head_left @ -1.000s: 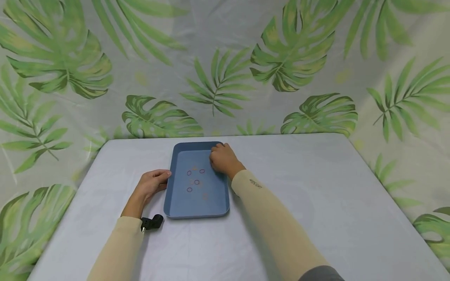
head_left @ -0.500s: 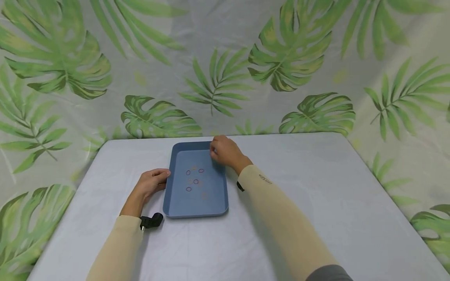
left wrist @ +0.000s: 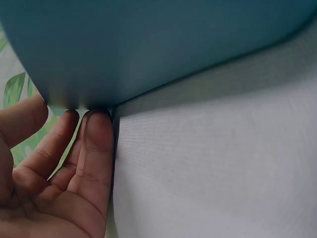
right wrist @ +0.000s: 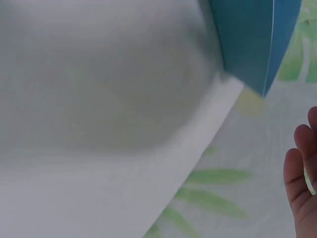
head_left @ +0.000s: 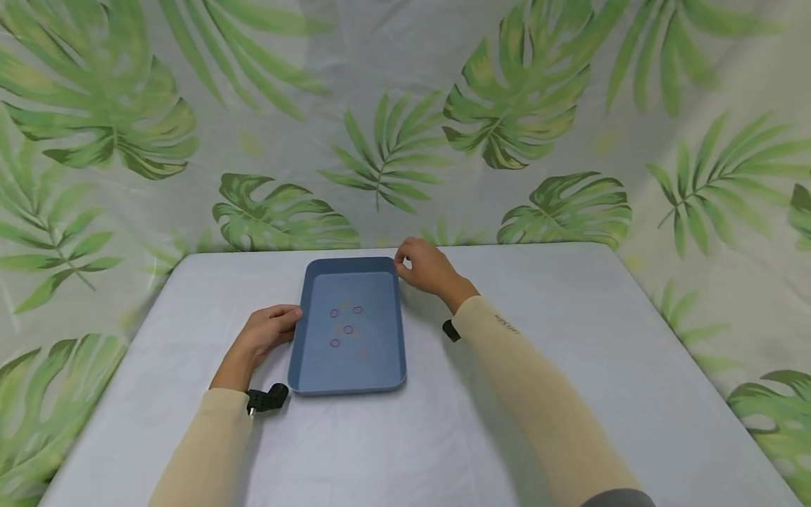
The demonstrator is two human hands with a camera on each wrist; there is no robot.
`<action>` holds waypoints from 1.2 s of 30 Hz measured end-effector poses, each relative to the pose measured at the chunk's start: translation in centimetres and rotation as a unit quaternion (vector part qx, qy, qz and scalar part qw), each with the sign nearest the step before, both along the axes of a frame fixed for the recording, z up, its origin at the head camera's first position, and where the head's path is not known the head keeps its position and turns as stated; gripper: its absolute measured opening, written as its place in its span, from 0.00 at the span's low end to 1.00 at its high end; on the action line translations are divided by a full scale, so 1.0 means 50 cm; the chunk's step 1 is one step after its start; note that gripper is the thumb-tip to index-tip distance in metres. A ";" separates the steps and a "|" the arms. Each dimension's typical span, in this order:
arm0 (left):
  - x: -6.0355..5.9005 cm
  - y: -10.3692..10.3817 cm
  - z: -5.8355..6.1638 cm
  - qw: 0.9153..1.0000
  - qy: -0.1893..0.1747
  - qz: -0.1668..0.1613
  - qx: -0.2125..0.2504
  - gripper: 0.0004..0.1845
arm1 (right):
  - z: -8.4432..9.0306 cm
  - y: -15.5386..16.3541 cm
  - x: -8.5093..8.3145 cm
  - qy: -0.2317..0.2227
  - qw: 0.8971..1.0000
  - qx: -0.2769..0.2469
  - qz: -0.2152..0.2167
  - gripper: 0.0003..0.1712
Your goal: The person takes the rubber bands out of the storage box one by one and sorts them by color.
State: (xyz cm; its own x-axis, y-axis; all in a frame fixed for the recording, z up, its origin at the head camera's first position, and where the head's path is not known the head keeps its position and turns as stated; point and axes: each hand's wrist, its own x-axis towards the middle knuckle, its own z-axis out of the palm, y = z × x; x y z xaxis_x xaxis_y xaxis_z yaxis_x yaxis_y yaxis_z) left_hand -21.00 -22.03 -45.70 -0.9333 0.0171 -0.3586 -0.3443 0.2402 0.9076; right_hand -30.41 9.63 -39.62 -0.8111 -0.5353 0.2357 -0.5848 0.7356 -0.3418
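Note:
My left hand (head_left: 267,332) is at the left side of a blue tray (head_left: 347,381). In the left wrist view its thumb lies at the rim and its fingertips touch the outer wall, so it grips the edge. My right hand (head_left: 431,267) is by the far right corner, thumb and index tips close together right at the rim; whether they pinch anything I cannot tell. The right wrist view catches only some loosely bent fingers (right wrist: 299,171), apart from the tray corner. Several thin red rings (head_left: 335,343) and fainter orange ones (head_left: 345,305) lie in the tray.
The tray stands on a table with a white cloth (head_left: 538,338). A leaf-print curtain (head_left: 393,141) hangs behind the far edge. Black wrist cameras (head_left: 269,398) sit on both forearms.
My right hand has moved out of the tray's far right corner, rightward and away, to just beside the rim. The left hand keeps its place at the tray's left edge.

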 end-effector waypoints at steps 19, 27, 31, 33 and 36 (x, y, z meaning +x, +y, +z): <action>0.001 -0.007 -0.004 1.000 -0.005 -0.006 0.002 0.29 | 0.004 0.115 -0.013 0.003 0.999 -0.005 -0.032 0.07; 0.005 -0.002 -0.002 1.000 -0.001 0.001 0.006 0.29 | -0.013 0.140 -0.016 -0.028 0.998 -0.018 -0.055 0.07; 0.006 -0.002 -0.003 1.000 0.000 0.007 0.003 0.28 | -0.027 0.165 -0.018 -0.045 0.996 -0.016 -0.072 0.07; 0.006 -0.002 -0.005 1.000 0.000 0.008 0.001 0.28 | -0.036 0.183 -0.019 -0.054 0.995 -0.012 -0.083 0.07; 0.005 -0.002 -0.007 1.000 0.001 0.008 0.003 0.28 | -0.052 0.214 -0.021 -0.069 0.992 -0.001 -0.104 0.09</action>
